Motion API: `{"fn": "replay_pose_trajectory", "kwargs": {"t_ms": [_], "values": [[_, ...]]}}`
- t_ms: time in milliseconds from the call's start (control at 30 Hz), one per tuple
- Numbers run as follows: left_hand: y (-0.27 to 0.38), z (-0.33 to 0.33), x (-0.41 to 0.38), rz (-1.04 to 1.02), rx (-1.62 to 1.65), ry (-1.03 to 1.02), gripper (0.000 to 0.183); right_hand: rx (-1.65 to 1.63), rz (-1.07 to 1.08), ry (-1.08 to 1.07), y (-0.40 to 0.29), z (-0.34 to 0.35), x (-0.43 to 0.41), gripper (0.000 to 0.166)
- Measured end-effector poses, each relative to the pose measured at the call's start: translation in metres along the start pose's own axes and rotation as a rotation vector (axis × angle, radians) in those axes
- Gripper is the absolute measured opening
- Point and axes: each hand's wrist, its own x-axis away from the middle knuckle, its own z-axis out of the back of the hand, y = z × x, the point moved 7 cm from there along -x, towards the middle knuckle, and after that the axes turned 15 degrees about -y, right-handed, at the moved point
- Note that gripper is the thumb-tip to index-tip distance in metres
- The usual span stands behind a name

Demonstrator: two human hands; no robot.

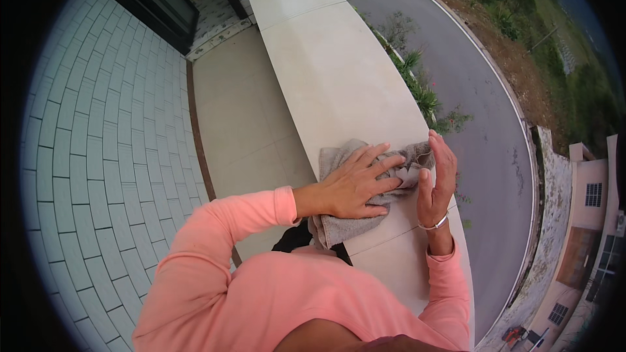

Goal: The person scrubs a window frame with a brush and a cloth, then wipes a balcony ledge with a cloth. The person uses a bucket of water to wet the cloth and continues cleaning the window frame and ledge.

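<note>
A grey terry cloth (337, 159) lies bunched across a pale tiled ledge (337, 78), with one corner hanging over the near side. My left hand (359, 183) holds it down against the tiles, palm down and fingers spread over the folds. At the cloth's right end, by the ledge's outer edge, my right hand (437, 176) stands on its side with thumb and fingers apart. Its fingers are beside the bunched end; whether they touch it is unclear. A silver-coloured bangle (434, 224) circles the right wrist.
Beyond the ledge's outer edge are flowering plants (425, 98) and a paved road (484, 102) below. On the left runs a tiled floor (234, 102) beside a white brick-tiled wall (117, 137). A dark-framed door (161, 5) stands at the far end.
</note>
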Motion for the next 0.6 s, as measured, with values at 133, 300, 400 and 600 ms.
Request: {"fn": "replay_pose_trajectory", "kwargs": {"t_ms": [133,300,400,600], "values": [[-0.017,0.009,0.018,-0.043,-0.043,0.015,0.050,0.055,-0.039,-0.235,-0.048,-0.034,0.050,0.051],[-0.193,0.113,0.019,0.510,-0.353,0.424,0.048,0.307,-0.402,-0.318,-0.047,-0.029,0.118,0.054],[-0.326,0.163,0.055,0.993,-0.201,0.583,0.068,0.327,-0.456,-0.349,-0.050,-0.027,0.134,0.057],[-0.337,0.165,-0.019,0.863,-0.202,0.484,0.063,0.320,-0.548,-0.386,-0.047,-0.027,0.133,0.057]]}}
